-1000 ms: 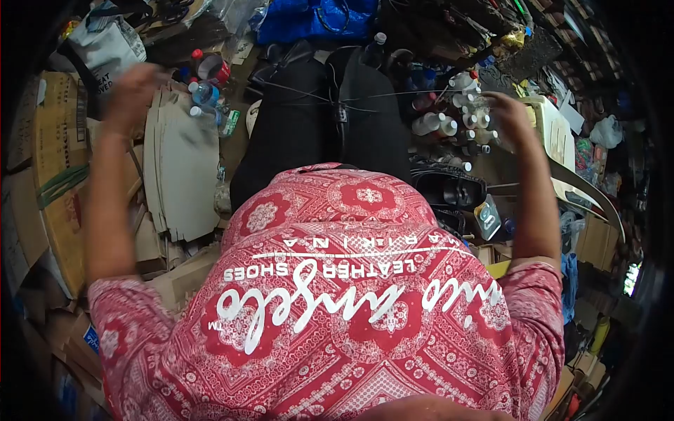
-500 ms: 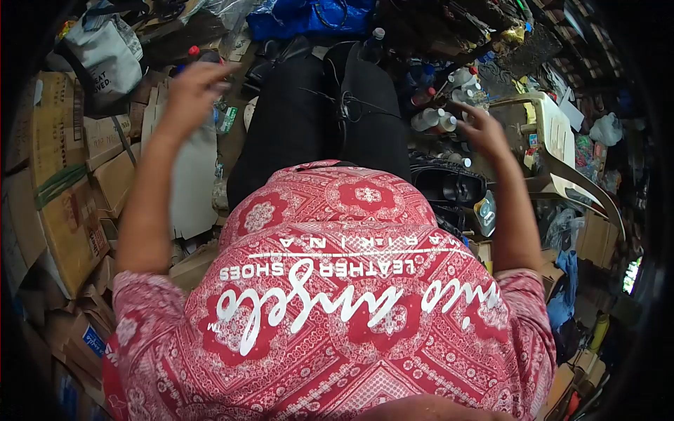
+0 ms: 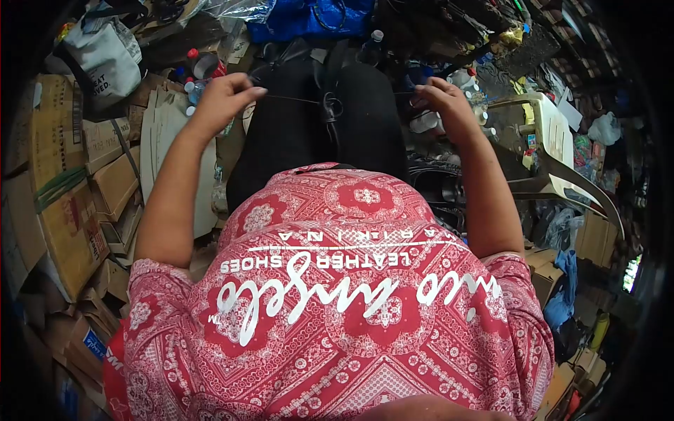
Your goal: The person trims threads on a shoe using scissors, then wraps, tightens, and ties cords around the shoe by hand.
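A thin dark thread runs taut across my lap. Its left part leads from my left hand, whose thumb and fingers pinch it. On the other side my right hand is closed in a pinch, with a short stretch of the thread showing beside its fingertips. Between the two hands, a black leather-like piece stands between my black-clad knees, and loops of the thread show at it. Against the dark trousers, the exact outline of this piece is hard to make out.
Cardboard boxes are stacked at the left, below a white bag. Several plastic bottles lie beyond my right hand, near a cream plastic chair. Black shoes sit by my right thigh. A blue bag lies ahead.
Both hands have come lower and inward, and their fingers have closed into pinches. The thread, loosely looped over the black piece before, is now stretched out to both sides.
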The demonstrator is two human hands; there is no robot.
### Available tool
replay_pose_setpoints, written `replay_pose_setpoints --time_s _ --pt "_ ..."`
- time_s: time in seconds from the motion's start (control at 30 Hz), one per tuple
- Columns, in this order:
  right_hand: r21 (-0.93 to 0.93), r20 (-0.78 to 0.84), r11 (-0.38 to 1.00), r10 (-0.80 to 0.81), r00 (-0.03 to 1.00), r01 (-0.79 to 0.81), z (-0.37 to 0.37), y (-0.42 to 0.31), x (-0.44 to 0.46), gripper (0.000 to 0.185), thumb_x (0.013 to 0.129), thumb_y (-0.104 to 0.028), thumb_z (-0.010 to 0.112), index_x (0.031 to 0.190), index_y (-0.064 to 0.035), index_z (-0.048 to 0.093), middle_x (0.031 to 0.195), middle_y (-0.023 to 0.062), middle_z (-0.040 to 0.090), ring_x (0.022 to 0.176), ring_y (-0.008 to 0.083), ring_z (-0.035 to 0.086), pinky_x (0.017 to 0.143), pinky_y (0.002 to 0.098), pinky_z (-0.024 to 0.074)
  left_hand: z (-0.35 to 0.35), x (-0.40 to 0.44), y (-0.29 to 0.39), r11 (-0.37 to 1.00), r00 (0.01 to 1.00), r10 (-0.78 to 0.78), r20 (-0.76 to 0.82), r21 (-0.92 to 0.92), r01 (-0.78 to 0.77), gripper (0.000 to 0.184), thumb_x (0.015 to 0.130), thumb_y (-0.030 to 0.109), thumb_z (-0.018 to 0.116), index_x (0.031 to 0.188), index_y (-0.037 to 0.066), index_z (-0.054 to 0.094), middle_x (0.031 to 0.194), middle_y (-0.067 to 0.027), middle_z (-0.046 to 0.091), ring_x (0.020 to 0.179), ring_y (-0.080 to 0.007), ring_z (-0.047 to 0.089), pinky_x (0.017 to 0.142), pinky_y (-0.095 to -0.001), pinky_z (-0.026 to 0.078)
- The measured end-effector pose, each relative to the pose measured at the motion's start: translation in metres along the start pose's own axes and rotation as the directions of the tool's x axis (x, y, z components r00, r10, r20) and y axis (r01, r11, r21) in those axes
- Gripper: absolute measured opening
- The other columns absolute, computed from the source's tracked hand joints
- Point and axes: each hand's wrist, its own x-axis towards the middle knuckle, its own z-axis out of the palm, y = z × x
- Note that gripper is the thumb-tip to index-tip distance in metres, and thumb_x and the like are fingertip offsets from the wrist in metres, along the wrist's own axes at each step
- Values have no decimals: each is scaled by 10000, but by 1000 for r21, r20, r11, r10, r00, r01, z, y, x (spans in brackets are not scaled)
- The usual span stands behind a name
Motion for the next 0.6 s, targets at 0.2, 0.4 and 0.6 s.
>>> replay_pose_setpoints --time_s 0.2,0.4,0.6 --pt "-84 -31 993 77 997 -79 -33 12 -6 209 797 -332 601 781 -127 563 806 -19 610 718 83 502 543 275 397 -51 -25 -72 969 978 -141 -156 -222 104 198 834 210 652 715 78 564 690 54 489 681 -43 424 647 -207 334" --pt "-210 -28 974 79 997 -83 -34 17 -12 205 791 -345 604 773 -145 566 808 -41 605 734 79 497 538 300 411 -49 -45 -87 954 957 -218 -190 -250 167 222 823 231 669 708 72 565 688 44 524 660 -46 432 636 -205 336" --pt "-196 -16 971 134 991 -134 -39 26 -12 246 801 -393 617 825 -149 599 853 -50 604 706 69 476 592 300 434 -46 -29 -132 939 941 -282 -189 -253 231 225 834 266 651 812 47 605 759 -4 574 727 -96 498 690 -238 382"
